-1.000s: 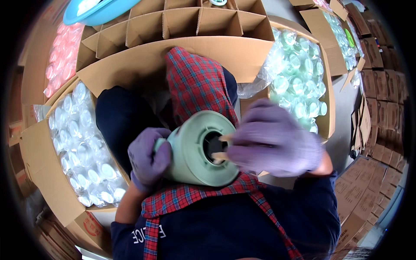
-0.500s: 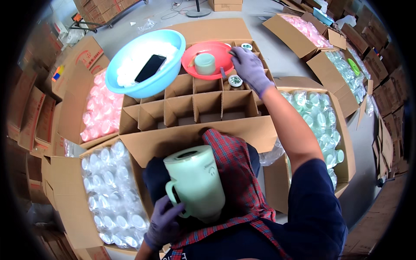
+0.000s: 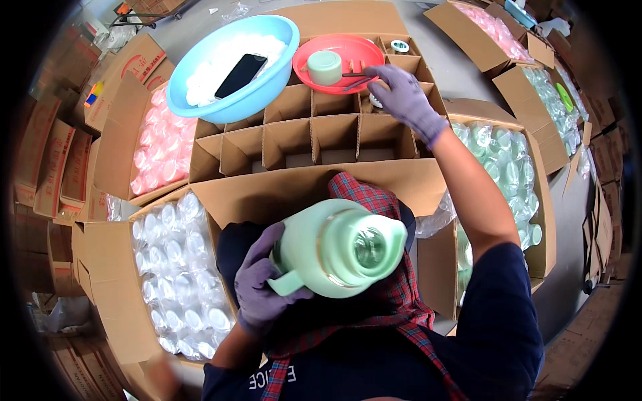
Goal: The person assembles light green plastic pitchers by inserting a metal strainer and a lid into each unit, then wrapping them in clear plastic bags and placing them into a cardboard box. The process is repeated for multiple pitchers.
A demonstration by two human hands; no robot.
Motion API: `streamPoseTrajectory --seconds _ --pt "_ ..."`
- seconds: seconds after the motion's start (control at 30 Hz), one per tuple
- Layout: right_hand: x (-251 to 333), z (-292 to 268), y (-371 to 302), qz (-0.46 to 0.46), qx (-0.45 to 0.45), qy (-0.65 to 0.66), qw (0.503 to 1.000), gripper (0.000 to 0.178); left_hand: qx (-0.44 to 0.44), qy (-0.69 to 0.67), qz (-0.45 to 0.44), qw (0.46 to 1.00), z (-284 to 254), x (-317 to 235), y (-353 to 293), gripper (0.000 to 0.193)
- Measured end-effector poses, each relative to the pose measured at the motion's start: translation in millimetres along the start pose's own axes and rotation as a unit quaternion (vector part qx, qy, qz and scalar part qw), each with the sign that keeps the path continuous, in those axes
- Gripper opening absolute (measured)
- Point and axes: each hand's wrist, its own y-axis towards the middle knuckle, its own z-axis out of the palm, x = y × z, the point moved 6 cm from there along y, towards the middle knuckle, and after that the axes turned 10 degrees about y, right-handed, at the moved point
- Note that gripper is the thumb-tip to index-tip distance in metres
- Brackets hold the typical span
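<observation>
Divided carton largest, set in front of the wearer's knees, card partitions forming rows of square cells. Left of it and closer in, white carton, flap folded out, packed with clear-wrapped pale pieces in rows. Opposite, on the right, green carton, holding wrapped pale-green pieces. Pink carton beyond the white one, its pink pieces likewise wrapped. Red plaid apron over dark clothes. Blue basin resting on the far left part of the divided carton; white contents, kind unclear. Jug, pale green, held above the lap, tilted, open mouth toward the camera, spout to the right, shiny inside. Red dish on the partitions, just right of the basin. Left hand, purple glove, closed on the jug at its handle side. Right hand, same glove, arm stretched out, fingers bent at the dish's right edge; cannot tell whether they grip anything. Black phone lying on the white contents. Green cup in the dish, left side. Round piece, white-rimmed, in a far right cell. Thin dark sticks in the dish, near the right fingertips.
</observation>
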Motion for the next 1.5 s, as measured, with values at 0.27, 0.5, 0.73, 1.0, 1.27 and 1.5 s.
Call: streamPoseTrajectory --seconds 0.27,0.5,0.73,1.0,1.27,1.5 --pt "36.6 3.7 -61.5 -0.030 0.053 0.068 0.996 0.030 -0.031 -0.190 -0.121 0.974 8.7 25.1 -34.8 0.051" --pt "72.8 38.9 -36.5 -0.083 0.075 0.114 0.987 0.030 -0.072 -0.210 -0.136 0.966 7.3 17.2 -46.6 0.046" --pt "91.0 42.9 73.6 -0.074 0.010 0.064 0.995 0.024 -0.039 -0.028 -0.058 0.997 2.6 49.2 -43.3 0.044" --pt "37.9 171.2 238.8 0.004 0.203 -0.264 0.943 0.034 0.016 -0.101 -0.073 0.992 9.4 66.3 -26.2 0.034" --pt "-3.4 220.6 257.5 0.011 0.310 -0.390 0.867 0.033 0.024 -0.126 -0.066 0.990 6.2 69.5 -22.5 0.034" --pt "154.6 83.4 100.2 0.063 0.261 0.174 0.947 0.044 0.030 -0.131 -0.084 0.987 1.8 65.5 -23.9 0.042"
